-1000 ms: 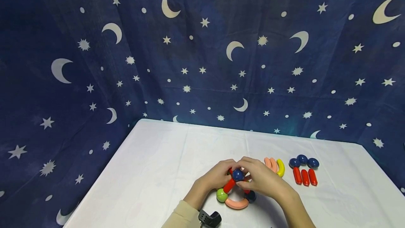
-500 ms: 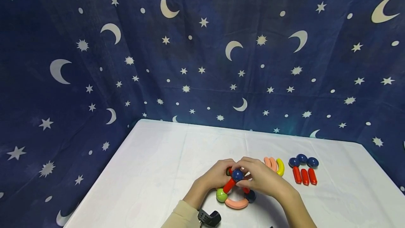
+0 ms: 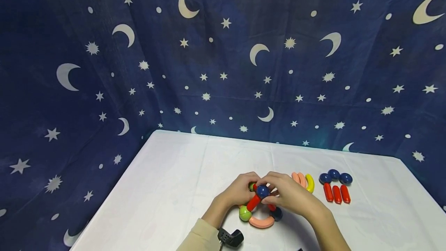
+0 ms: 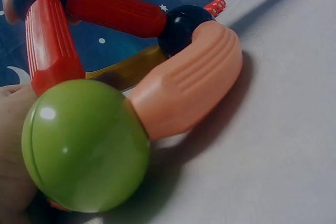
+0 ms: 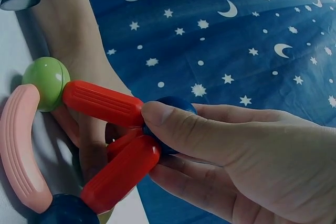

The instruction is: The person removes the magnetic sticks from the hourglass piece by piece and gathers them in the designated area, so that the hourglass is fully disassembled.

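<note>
A pyramid-like frame of magnetic sticks and balls stands on the table between both hands. My right hand [image 3: 292, 196] pinches the blue ball [image 3: 263, 191] at its top, thumb on the near side in the right wrist view. Red sticks [image 3: 253, 203] slope from this ball to a green ball [image 3: 245, 213], a dark blue ball [image 3: 277, 214] and towards the back. A curved pink stick [image 3: 261, 222] joins the two front balls. My left hand [image 3: 237, 193] curls round the frame's back left, by another green ball [image 3: 251, 186]; its fingertips are partly hidden. A yellow stick [image 4: 131, 69] shows low behind.
Right of the frame lie two curved pink sticks [image 3: 301, 180] and a curved yellow stick [image 3: 309, 183]. Farther right are three blue balls [image 3: 333, 174] above three red sticks [image 3: 336, 195]. A starry blue curtain [image 3: 223, 57] hangs behind the white table [image 3: 167, 189].
The back green ball shows a little more beside the left fingertips. Otherwise both hands keep their places on the frame, and the loose pieces lie unchanged.
</note>
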Demonstrator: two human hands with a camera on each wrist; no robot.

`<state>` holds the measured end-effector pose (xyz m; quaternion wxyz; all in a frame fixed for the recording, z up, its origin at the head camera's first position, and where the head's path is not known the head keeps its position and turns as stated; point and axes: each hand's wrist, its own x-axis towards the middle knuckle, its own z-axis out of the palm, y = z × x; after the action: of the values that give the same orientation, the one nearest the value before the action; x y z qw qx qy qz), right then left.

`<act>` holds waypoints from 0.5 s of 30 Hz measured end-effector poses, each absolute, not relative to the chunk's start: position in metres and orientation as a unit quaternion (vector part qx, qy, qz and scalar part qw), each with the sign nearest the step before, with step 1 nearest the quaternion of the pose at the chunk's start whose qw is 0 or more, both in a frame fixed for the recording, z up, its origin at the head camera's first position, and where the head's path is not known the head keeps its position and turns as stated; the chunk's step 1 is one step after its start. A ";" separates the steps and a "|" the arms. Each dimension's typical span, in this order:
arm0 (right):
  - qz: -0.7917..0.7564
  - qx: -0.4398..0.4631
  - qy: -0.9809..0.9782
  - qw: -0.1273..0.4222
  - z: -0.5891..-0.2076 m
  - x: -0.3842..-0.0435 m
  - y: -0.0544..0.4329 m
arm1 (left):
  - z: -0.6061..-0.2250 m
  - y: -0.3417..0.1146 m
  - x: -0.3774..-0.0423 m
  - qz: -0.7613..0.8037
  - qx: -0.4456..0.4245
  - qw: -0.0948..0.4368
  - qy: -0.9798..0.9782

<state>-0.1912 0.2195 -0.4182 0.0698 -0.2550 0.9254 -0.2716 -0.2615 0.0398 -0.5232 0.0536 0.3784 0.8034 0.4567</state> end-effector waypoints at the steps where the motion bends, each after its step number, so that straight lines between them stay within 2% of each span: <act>1: -0.271 -0.255 0.926 0.069 -0.418 -0.191 0.219 | -0.523 0.040 -0.261 0.460 0.376 0.054 0.802; 15: -0.268 -0.260 0.925 0.065 -0.418 -0.192 0.217 | -0.524 0.040 -0.262 0.474 0.354 0.063 0.803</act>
<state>-0.1923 0.2172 -0.4183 0.0648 -0.2596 0.9254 -0.2684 -0.2615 0.0396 -0.5238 0.0631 0.3544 0.8033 0.4744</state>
